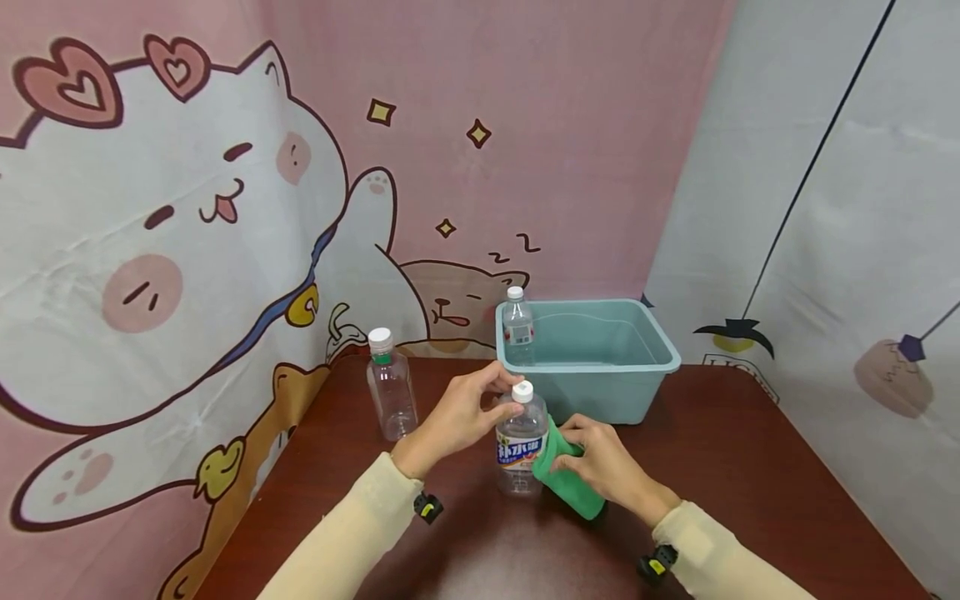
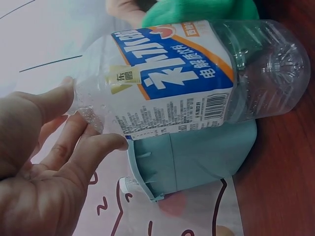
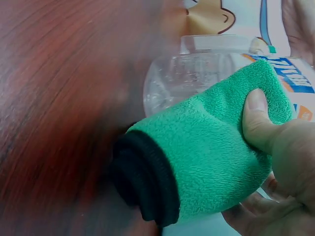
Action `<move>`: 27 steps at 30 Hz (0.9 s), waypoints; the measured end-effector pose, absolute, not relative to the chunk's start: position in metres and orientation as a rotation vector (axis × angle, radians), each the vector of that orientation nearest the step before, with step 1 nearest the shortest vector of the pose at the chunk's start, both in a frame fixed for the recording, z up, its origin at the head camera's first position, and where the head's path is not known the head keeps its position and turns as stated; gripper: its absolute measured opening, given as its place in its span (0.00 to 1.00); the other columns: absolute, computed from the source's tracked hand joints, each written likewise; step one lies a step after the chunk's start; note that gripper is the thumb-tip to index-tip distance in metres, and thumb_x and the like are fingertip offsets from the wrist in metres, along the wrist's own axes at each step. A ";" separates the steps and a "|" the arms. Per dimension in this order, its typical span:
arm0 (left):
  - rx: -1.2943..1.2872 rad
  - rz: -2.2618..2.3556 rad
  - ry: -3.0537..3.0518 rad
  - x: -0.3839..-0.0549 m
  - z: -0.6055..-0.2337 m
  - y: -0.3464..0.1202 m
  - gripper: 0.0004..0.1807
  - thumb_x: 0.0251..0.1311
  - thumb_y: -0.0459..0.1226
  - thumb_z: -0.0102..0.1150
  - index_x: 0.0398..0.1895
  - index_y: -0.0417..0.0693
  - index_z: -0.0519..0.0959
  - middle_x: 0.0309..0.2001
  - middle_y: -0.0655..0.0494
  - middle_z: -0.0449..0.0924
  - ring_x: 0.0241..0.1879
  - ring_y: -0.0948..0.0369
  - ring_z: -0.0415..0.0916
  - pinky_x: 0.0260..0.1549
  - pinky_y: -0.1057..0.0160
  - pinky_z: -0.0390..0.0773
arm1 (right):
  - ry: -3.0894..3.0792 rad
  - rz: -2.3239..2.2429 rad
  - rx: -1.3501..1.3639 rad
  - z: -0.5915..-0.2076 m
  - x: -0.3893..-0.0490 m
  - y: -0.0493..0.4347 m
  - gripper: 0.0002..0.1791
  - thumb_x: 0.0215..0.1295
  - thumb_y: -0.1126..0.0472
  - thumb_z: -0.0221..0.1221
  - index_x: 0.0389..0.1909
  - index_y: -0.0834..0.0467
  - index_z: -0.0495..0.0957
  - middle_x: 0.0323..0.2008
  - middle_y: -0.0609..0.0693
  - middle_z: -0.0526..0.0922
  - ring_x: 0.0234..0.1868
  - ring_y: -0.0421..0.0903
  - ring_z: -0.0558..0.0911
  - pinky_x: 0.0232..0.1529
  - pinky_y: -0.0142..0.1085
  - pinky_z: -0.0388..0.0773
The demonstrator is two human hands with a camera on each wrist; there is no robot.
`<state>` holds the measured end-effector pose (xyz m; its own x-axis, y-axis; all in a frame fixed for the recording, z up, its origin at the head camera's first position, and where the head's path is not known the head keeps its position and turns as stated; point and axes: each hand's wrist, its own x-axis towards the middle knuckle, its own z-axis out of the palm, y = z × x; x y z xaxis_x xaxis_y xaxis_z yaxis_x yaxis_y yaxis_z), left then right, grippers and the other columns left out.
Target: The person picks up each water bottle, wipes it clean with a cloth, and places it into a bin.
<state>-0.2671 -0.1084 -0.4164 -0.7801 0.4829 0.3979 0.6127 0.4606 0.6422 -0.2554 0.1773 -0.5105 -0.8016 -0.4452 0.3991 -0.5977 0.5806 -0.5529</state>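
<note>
A clear plastic bottle (image 1: pixel 522 450) with a white cap and a blue, white and orange label stands upright on the table. My left hand (image 1: pixel 471 408) grips it by the neck, just under the cap; the left wrist view shows thumb and fingers around the neck of the bottle (image 2: pixel 177 78). In my right hand (image 1: pixel 603 462) is a folded green cloth (image 1: pixel 573 487) with a black edge, held against the bottle's right side. The right wrist view shows my thumb pressed on the green cloth (image 3: pixel 211 142), which hides part of the label.
A light blue plastic bin (image 1: pixel 600 392) stands behind the hands, with a clear bottle (image 1: pixel 517 329) upright in its left corner. Another clear bottle (image 1: pixel 393 396) with a white cap stands on the left of the dark red wooden table (image 1: pixel 750 483). Printed cloth walls enclose the table.
</note>
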 end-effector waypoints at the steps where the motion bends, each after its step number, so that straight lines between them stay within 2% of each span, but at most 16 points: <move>1: -0.963 -1.219 -2.547 -0.267 -0.416 -0.109 0.19 0.76 0.38 0.78 0.64 0.50 0.84 0.63 0.53 0.95 0.62 0.55 0.94 0.67 0.50 0.92 | -2.596 1.019 0.879 -0.512 -0.256 0.177 0.16 0.64 0.61 0.85 0.52 0.53 0.98 0.48 0.43 0.90 0.47 0.40 0.90 0.43 0.32 0.90; 9: -0.975 -1.210 -2.534 -0.268 -0.416 -0.109 0.17 0.77 0.37 0.78 0.63 0.50 0.84 0.63 0.52 0.95 0.61 0.56 0.94 0.67 0.51 0.93 | -2.708 0.824 0.948 -0.523 -0.260 0.175 0.08 0.63 0.58 0.86 0.41 0.50 0.98 0.46 0.45 0.90 0.45 0.43 0.91 0.41 0.32 0.90; 11: -0.976 -1.211 -2.531 -0.268 -0.417 -0.108 0.17 0.77 0.37 0.78 0.62 0.49 0.83 0.64 0.52 0.95 0.61 0.55 0.94 0.66 0.49 0.93 | -2.745 0.774 0.967 -0.527 -0.260 0.174 0.07 0.62 0.57 0.86 0.35 0.50 0.96 0.47 0.46 0.90 0.45 0.44 0.92 0.41 0.32 0.89; 15: -0.970 -1.220 -2.533 -0.267 -0.417 -0.107 0.17 0.76 0.37 0.78 0.61 0.49 0.83 0.65 0.52 0.94 0.61 0.55 0.94 0.66 0.47 0.93 | -2.764 0.752 0.978 -0.532 -0.260 0.172 0.12 0.61 0.57 0.87 0.28 0.46 0.92 0.45 0.47 0.89 0.45 0.45 0.92 0.41 0.33 0.90; 21: -0.969 -1.221 -2.525 -0.268 -0.417 -0.107 0.17 0.76 0.37 0.79 0.60 0.49 0.83 0.65 0.51 0.94 0.61 0.55 0.94 0.66 0.47 0.93 | -2.728 0.825 0.943 -0.535 -0.262 0.174 0.09 0.61 0.58 0.88 0.40 0.47 0.98 0.44 0.43 0.90 0.44 0.40 0.91 0.42 0.33 0.90; 25: -0.978 -1.241 -2.526 -0.268 -0.416 -0.107 0.17 0.76 0.36 0.78 0.61 0.48 0.83 0.65 0.50 0.94 0.61 0.53 0.94 0.66 0.42 0.93 | -2.685 0.892 0.936 -0.536 -0.263 0.176 0.09 0.61 0.59 0.87 0.39 0.46 0.99 0.43 0.41 0.91 0.44 0.37 0.91 0.42 0.32 0.89; 27: -0.973 -1.243 -2.534 -0.268 -0.416 -0.107 0.18 0.76 0.36 0.78 0.62 0.48 0.83 0.65 0.50 0.94 0.61 0.53 0.94 0.66 0.43 0.93 | -2.661 0.935 0.937 -0.535 -0.263 0.177 0.09 0.61 0.60 0.87 0.39 0.45 0.99 0.42 0.40 0.91 0.44 0.36 0.90 0.42 0.32 0.89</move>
<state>-0.2683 -0.1074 -0.4157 -0.7768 0.4849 0.4018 0.6146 0.4445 0.6517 -0.2628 0.1765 -0.5354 -0.7883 -0.5077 0.3476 -0.6136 0.6062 -0.5060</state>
